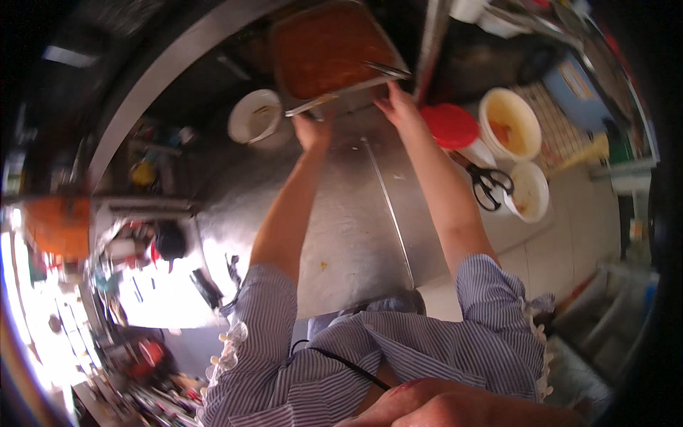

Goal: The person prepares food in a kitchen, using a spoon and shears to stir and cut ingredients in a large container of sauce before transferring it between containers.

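A rectangular tray filled with a reddish-brown food is at the top of the view, beyond the near part of the metal worktop. My left hand grips its near edge on the left; the fingertips are partly hidden and blurred. At the near right corner, my right hand holds the edge with the fingers below it. A slim metal utensil, perhaps tongs, lies across that corner. Both arms reach forward over the stainless steel worktop.
Left of the tray stands a white tub. To the right are a red-lidded container, a cream bucket with yellowish contents, black-handled scissors and a small white bowl. A thin seam crosses the worktop.
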`<state>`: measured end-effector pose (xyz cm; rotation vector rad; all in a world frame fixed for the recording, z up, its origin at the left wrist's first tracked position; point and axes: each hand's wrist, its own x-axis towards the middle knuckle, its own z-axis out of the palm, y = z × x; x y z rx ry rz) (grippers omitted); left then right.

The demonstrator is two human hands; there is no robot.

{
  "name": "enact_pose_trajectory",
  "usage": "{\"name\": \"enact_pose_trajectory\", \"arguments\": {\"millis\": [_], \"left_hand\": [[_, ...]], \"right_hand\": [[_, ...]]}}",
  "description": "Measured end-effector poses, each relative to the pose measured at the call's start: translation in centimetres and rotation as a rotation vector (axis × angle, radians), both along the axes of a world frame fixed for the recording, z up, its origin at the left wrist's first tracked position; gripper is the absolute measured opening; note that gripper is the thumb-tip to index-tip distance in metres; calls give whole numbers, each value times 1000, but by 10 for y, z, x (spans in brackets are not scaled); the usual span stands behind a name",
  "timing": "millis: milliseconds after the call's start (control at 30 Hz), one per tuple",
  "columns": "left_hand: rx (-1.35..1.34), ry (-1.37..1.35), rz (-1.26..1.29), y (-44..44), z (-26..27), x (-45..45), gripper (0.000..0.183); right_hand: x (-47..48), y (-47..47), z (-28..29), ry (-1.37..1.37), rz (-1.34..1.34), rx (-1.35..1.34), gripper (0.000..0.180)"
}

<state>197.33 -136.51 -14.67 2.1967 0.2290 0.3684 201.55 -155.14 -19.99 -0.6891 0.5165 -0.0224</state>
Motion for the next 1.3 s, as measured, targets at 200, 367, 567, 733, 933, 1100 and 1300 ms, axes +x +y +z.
{"name": "enact_pose_trajectory", "arguments": {"millis": [200, 367, 567, 733, 933, 1100, 1300], "left_hand": [[148, 309, -433, 65, -3, -96, 64], [108, 359, -475, 168, 78, -270, 42], [373, 503, 119, 289, 88, -469, 41], [308, 734, 536, 358, 67, -601, 35], [90, 837, 922, 376, 77, -731, 37], [8, 874, 867, 453, 70, -737, 38], [-162, 659, 806, 576, 65, -739, 44]], "right_hand": [[-80, 27, 38, -54, 375, 153, 56], [-166, 65, 55, -7, 853, 21, 52], [-230, 156, 68, -83, 1118, -165, 37], [-274, 329, 122, -191, 1404, -347, 41], [-338, 507, 155, -537, 1741, -527, 51], [-364, 593, 146, -681, 1774, -741, 53], [-383, 724, 141, -731, 1845, -842, 49]]}}
